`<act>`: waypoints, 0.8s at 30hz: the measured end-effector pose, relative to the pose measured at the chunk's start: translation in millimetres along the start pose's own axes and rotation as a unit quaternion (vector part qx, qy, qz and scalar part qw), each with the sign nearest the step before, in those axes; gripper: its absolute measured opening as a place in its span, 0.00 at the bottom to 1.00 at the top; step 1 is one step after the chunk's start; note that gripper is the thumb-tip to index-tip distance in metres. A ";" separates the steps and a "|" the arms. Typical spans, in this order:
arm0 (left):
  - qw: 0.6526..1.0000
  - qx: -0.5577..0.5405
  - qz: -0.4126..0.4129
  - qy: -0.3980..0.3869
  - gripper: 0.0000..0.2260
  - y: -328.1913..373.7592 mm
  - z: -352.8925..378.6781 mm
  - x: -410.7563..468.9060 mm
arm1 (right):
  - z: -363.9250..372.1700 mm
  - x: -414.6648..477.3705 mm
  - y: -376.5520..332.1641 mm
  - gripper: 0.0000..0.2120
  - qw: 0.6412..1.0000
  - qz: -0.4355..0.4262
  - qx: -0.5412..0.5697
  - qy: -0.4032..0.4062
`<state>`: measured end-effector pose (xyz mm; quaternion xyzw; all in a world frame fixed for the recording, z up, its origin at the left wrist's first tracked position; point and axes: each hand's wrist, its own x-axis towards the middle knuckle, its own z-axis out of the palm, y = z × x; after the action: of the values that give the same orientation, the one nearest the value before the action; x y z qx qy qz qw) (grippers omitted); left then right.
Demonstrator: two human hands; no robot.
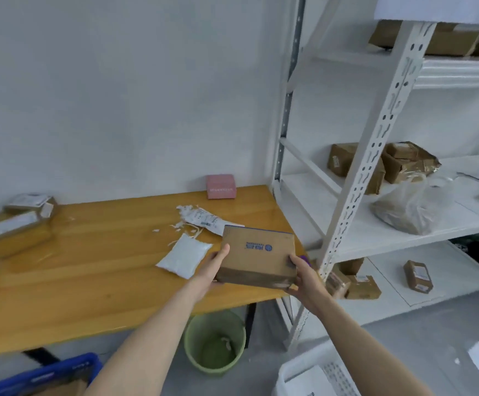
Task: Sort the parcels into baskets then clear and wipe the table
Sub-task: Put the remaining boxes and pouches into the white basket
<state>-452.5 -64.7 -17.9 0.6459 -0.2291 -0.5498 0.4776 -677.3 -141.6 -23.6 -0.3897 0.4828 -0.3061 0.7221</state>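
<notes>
Hands on either side hold a cardboard box (257, 257) in the air over the near right corner of the wooden table (89, 267), its top face tilted toward the camera and showing a blue printed logo. The left hand (214, 267) clasps the box's left edge, thumb lying up along the top face and fingers tucked underneath out of sight. The right hand (304, 277) grips the near right corner, thumb pressed on top and fingers curled beneath. On the table just left of the box lies a white padded pouch (184, 255), and just beyond it a torn paper label (204, 220) with white scraps scattered around it. A small pink box (221, 186) stands at the far edge against the wall. Taped brown parcels (18, 221) are piled at the table's left end, blurred. Below the table's near edge a green bin (215, 341) stands on the floor with a bit of white litter inside. A blue basket (41, 375) shows at the near left corner of the view and a white basket (312, 372) at the near right. A white metal shelf rack (375, 138) stands to the right of the table, carrying more brown parcels (347, 164) and a clear plastic bag (412, 207) on its middle shelf.
</notes>
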 end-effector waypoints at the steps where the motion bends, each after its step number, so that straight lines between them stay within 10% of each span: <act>1: 0.999 -0.014 -0.002 0.036 0.27 -4.1 -28.5 -7.2 | 28.3 9.1 7.9 0.18 1.000 0.013 -0.003 -0.026; 12: 0.959 -0.093 -0.028 0.267 0.26 -70.8 -193.4 -143.8 | 241.5 29.0 65.4 0.17 0.924 0.117 -0.214 -0.294; 24: 0.819 -0.267 -0.033 0.506 0.24 -193.4 -232.2 -319.6 | 383.0 -87.6 182.8 0.12 0.739 0.194 -0.368 -0.529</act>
<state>-373.9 367.3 -42.9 0.6875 0.2219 -0.2003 0.6618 -337.3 125.4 -52.2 -0.6226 0.1631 0.2976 0.7051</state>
